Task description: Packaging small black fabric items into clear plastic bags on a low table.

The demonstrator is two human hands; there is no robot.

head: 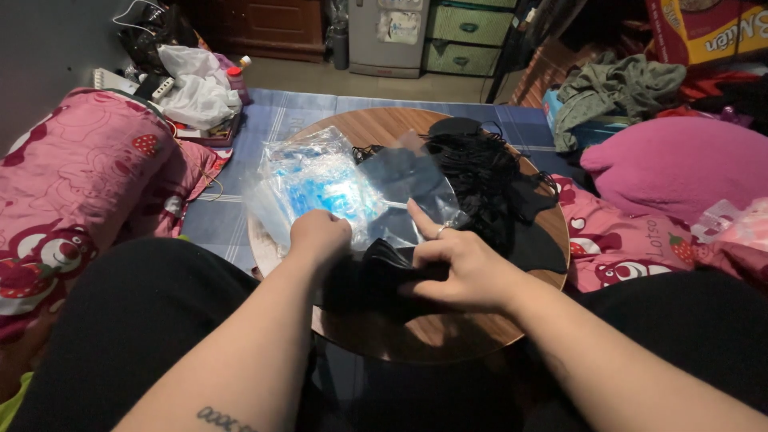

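A round wooden table (pixel 448 332) stands between my knees. My left hand (pixel 318 236) is closed at the near edge of a clear plastic bag (pixel 400 196). My right hand (pixel 456 264) grips a stack of black face masks (pixel 376 272) at the bag's mouth, index finger pointing up along the plastic. Beside it lies a crinkled pile of clear bags with blue print (pixel 316 180). More black masks with ear loops (pixel 488 180) are heaped at the table's right and back.
A pink bolster with cartoon print (pixel 80 184) lies at the left, a magenta pillow (pixel 680 164) at the right. White plastic bags (pixel 196 88) and clutter sit at the back left. A grey garment (pixel 616 88) lies at the back right, drawers (pixel 468 36) behind.
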